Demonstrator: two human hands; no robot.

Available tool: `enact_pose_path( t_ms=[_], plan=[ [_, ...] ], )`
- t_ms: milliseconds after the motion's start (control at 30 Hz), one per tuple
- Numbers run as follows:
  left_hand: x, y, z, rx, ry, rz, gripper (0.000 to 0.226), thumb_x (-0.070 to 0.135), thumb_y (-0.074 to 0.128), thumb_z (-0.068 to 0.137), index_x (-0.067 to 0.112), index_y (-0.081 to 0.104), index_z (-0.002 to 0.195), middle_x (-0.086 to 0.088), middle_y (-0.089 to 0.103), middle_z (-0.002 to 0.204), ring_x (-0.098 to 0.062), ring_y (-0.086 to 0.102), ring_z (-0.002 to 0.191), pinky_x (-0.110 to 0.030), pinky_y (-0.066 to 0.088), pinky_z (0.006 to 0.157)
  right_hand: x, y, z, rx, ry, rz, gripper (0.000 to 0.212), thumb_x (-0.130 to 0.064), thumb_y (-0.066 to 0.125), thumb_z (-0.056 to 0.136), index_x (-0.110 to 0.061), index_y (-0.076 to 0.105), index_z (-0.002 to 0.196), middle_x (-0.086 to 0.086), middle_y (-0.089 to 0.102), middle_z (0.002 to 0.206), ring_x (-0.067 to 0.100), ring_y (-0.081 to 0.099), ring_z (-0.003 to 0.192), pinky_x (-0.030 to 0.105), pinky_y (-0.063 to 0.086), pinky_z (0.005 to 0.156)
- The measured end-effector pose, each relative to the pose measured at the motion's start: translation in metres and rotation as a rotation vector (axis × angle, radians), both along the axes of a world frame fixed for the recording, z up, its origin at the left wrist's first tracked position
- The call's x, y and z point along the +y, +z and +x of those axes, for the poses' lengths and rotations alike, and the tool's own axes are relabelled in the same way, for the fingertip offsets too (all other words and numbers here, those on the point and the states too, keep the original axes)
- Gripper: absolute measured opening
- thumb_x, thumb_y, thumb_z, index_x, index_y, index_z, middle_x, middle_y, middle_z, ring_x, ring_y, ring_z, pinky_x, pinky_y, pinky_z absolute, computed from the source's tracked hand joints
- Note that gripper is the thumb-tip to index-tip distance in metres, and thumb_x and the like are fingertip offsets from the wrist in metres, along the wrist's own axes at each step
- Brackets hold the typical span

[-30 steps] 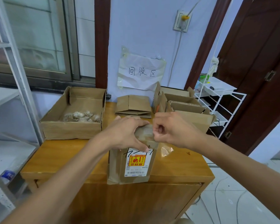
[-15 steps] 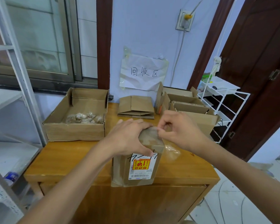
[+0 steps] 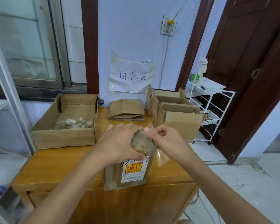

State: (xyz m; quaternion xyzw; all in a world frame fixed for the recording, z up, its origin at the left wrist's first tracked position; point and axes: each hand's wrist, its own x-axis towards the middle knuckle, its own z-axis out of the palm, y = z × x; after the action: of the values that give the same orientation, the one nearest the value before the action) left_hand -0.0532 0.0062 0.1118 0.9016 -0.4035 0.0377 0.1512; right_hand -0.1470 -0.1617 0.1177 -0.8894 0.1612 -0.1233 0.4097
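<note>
box (image 3: 113, 177): small, labelled, upright at the front edge of the table (image 3: 58, 167) — I see it between both hands.
left hand (image 3: 120, 143): spread flat over the box top, thumb down on the front face by the label.
right hand (image 3: 166, 139): thumb and forefinger pinch the clear tape (image 3: 162, 157) at the box's top right edge — a strip hangs alongside.
behind: open carton (image 3: 63, 139) at left rear; flattened cardboard (image 3: 128, 110) by the wall.

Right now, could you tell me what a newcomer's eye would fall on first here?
The labelled cardboard box at the front edge of the table: the left hand rests on its top while the right hand pinches clear tape at its right edge. Behind, a handwritten paper sign is taped to the wall, and an open box at the left holds crumpled scraps.
</note>
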Motion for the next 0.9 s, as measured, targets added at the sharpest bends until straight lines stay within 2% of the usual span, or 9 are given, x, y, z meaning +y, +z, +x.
enact_pose_path(
  t_ms=[67,167,300,467,567,667,733,800,900],
  plan=[
    [0.002,0.003,-0.011,-0.067,-0.001,-0.001,0.095,0.078,0.070,0.070,0.043,0.034,0.151,0.023,0.049,0.135,-0.009,0.043,0.121,-0.036,0.030,0.102,-0.004,-0.002,0.006,-0.127,-0.037,-0.099,0.034,-0.055,0.068,0.095,-0.027,0.064,0.076,-0.007,0.069,0.076,0.013,0.065,0.073,0.041,0.056,0.068],
    [0.009,0.004,-0.025,-0.201,0.033,-0.044,0.093,0.081,0.065,0.072,0.043,0.029,0.150,0.023,0.045,0.136,-0.008,0.042,0.121,-0.033,0.030,0.100,-0.009,-0.005,0.006,-0.257,-0.003,0.065,0.036,-0.029,0.062,0.103,-0.016,0.060,0.070,-0.002,0.061,0.066,0.012,0.053,0.059,0.035,0.047,0.061],
    [0.022,-0.003,-0.037,-0.234,0.075,-0.201,0.092,0.085,0.054,0.067,0.041,0.032,0.144,0.022,0.046,0.131,-0.008,0.045,0.114,-0.033,0.033,0.095,0.006,-0.015,-0.011,-0.396,0.006,0.567,0.029,-0.022,0.054,0.108,-0.012,0.063,0.082,0.000,0.065,0.078,0.010,0.059,0.073,0.027,0.049,0.064],
    [0.028,-0.022,-0.045,-0.153,0.158,-0.354,0.092,0.076,0.071,0.062,0.039,0.037,0.140,0.022,0.048,0.123,-0.007,0.045,0.110,-0.032,0.029,0.091,0.032,-0.031,-0.017,-0.457,-0.086,1.000,0.027,-0.029,0.058,0.107,-0.015,0.064,0.084,0.002,0.065,0.077,0.013,0.060,0.071,0.030,0.047,0.068],
    [0.033,-0.033,-0.047,-0.179,0.202,-0.360,0.095,0.071,0.077,0.062,0.036,0.039,0.141,0.017,0.051,0.125,-0.009,0.047,0.111,-0.033,0.032,0.090,0.032,-0.035,-0.012,-0.356,-0.097,0.891,0.046,-0.051,0.050,0.105,-0.012,0.069,0.090,0.003,0.069,0.079,0.016,0.063,0.075,0.031,0.047,0.069],
    [0.039,-0.036,-0.044,-0.214,0.251,-0.353,0.099,0.066,0.085,0.060,0.032,0.041,0.142,0.012,0.054,0.127,-0.013,0.049,0.113,-0.035,0.035,0.090,0.030,-0.037,-0.018,-0.295,0.002,0.536,0.070,-0.085,0.049,0.086,-0.019,0.069,0.085,-0.009,0.065,0.073,0.006,0.059,0.072,0.019,0.046,0.062],
    [0.041,-0.039,-0.043,-0.245,0.259,-0.341,0.100,0.063,0.090,0.059,0.030,0.043,0.141,0.010,0.055,0.126,-0.014,0.050,0.112,-0.035,0.035,0.088,0.031,-0.040,-0.026,-0.349,0.074,0.252,0.052,-0.076,0.058,0.086,-0.025,0.063,0.079,-0.014,0.061,0.075,0.002,0.056,0.074,0.016,0.044,0.066],
    [0.041,-0.043,-0.046,-0.248,0.260,-0.352,0.101,0.059,0.091,0.058,0.028,0.043,0.141,0.009,0.056,0.126,-0.014,0.050,0.112,-0.034,0.033,0.087,0.029,-0.044,-0.031,-0.420,0.064,0.076,0.033,-0.053,0.065,0.096,-0.025,0.062,0.079,-0.012,0.064,0.080,0.007,0.062,0.083,0.017,0.043,0.068],
    [0.041,-0.049,-0.049,-0.226,0.264,-0.369,0.102,0.058,0.091,0.058,0.028,0.043,0.143,0.009,0.055,0.128,-0.013,0.048,0.113,-0.033,0.031,0.088,0.034,-0.045,-0.032,-0.481,0.056,0.029,0.024,-0.030,0.063,0.104,-0.022,0.062,0.081,-0.009,0.068,0.081,0.012,0.067,0.087,0.022,0.045,0.065]
  ],
)
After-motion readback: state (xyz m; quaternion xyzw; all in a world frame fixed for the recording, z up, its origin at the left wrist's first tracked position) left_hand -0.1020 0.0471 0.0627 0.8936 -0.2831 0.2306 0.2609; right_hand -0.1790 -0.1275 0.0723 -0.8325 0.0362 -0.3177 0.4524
